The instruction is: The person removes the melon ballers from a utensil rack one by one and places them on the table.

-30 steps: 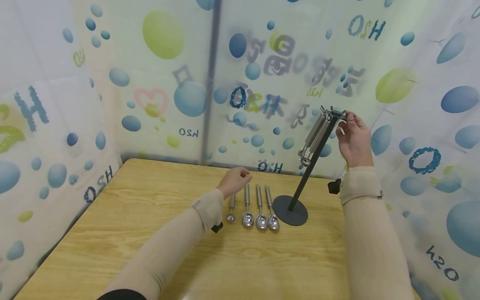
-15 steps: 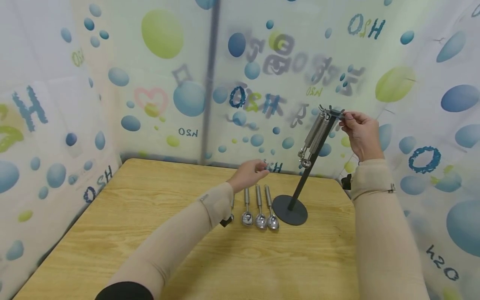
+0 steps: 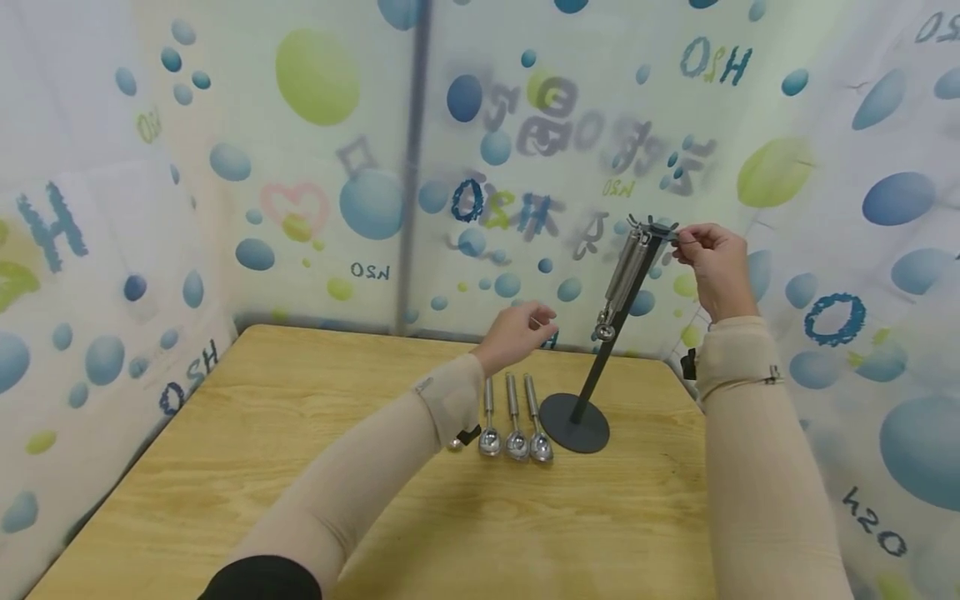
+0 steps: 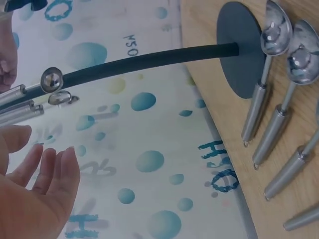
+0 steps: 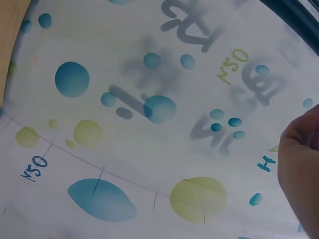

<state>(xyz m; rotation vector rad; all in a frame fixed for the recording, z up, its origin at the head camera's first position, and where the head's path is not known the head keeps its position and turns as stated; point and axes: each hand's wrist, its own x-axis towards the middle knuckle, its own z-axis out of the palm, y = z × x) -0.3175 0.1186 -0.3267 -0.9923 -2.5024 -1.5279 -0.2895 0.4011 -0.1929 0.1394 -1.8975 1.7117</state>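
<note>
A dark rack stand (image 3: 596,373) leans in the head view, its round base (image 3: 561,412) on the table. Several small metal scoops (image 3: 621,279) hang by their handles from hooks at its top, bowls down. My right hand (image 3: 718,265) pinches a hook (image 3: 674,237) on the right of the rack's top with thumb and fingertips. In the right wrist view only part of this hand (image 5: 301,159) shows. My left hand (image 3: 516,333) is raised left of the pole, fingers loosely bent and holding nothing. The left wrist view shows its fingers (image 4: 60,172) just beside the hanging scoops' handles (image 4: 22,112).
Three ice cream scoops (image 3: 517,444) lie side by side on the wooden table (image 3: 337,375), left of the base, handles pointing away. A smaller scoop (image 3: 454,444) is mostly hidden by the left wrist. A patterned curtain (image 3: 360,275) stands behind the table.
My left hand has moved right and up toward the hanging scoops, its wrist now covering most of the small scoop. The right hand has shifted slightly right and still pinches the hook.
</note>
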